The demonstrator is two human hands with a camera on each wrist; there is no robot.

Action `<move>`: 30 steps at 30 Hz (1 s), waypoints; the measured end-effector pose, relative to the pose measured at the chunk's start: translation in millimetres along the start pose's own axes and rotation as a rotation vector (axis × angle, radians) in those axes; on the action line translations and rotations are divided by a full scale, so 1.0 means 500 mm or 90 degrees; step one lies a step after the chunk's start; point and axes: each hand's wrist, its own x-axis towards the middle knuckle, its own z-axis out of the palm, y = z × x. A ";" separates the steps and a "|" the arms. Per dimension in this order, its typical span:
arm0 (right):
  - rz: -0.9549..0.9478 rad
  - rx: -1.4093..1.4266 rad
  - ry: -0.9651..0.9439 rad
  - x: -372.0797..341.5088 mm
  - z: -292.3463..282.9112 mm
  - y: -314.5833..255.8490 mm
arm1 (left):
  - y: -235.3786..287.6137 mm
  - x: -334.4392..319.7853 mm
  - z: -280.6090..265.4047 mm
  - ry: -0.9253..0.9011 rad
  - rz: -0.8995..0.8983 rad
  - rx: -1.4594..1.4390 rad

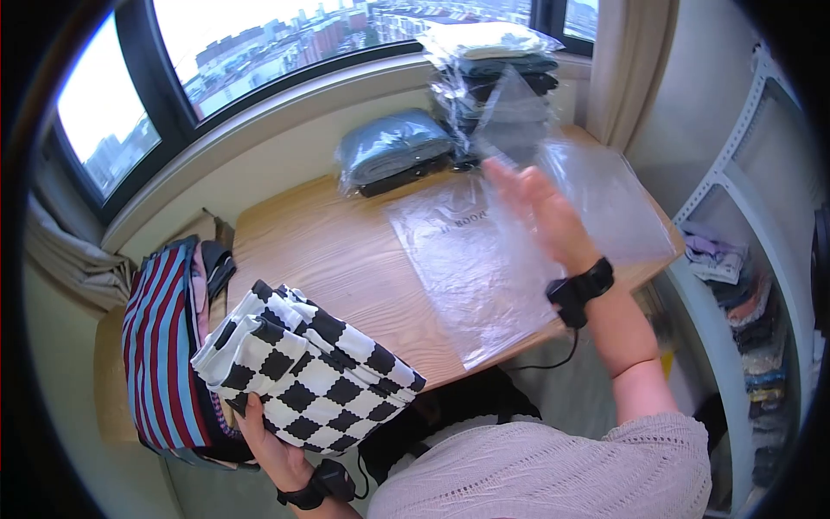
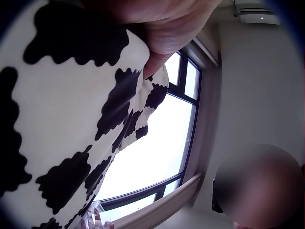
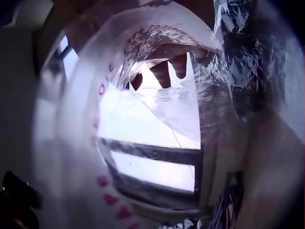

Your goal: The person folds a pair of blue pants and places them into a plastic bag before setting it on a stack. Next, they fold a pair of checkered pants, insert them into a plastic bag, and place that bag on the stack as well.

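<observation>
A folded black-and-white checkered garment [image 1: 324,372] rests in my left hand [image 1: 272,445], which grips it from below with the thumb on the near edge. It fills much of the left wrist view. My right hand [image 1: 545,212] is raised over the table's right side, blurred, with its fingers extended. Around those fingers is a clear plastic bag [image 3: 102,119] with red lettering along its edge. In the right wrist view its fingers [image 3: 162,74] show spread apart through the plastic. Below lies a flat clear bag [image 1: 467,285] with printed text.
Bagged clothes [image 1: 497,86] are stacked at the back by the window, beside a blue bagged item [image 1: 393,147]. Striped clothing [image 1: 160,337] lies at the left end of the wooden table [image 1: 294,233]. More plastic [image 1: 605,203] covers the right corner. A metal shelf [image 1: 735,164] holds clothes.
</observation>
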 end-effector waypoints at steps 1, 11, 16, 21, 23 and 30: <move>0.003 -0.047 -0.094 0.022 0.029 0.021 | -0.001 -0.004 0.001 0.015 0.008 0.001; -0.029 -0.175 -0.676 0.137 0.406 0.310 | 0.001 -0.077 0.013 0.199 0.068 0.049; 0.000 -0.253 -0.849 0.149 0.431 0.394 | -0.008 -0.108 0.033 0.302 0.128 0.091; -0.122 -0.285 -0.871 0.167 0.420 0.433 | -0.012 -0.114 0.032 0.310 0.145 0.090; -0.145 -0.309 -0.878 0.158 0.407 0.411 | -0.008 -0.113 0.030 0.295 0.130 0.060; 0.169 -0.098 -0.821 0.178 0.423 0.385 | 0.008 -0.086 0.043 0.252 0.086 0.043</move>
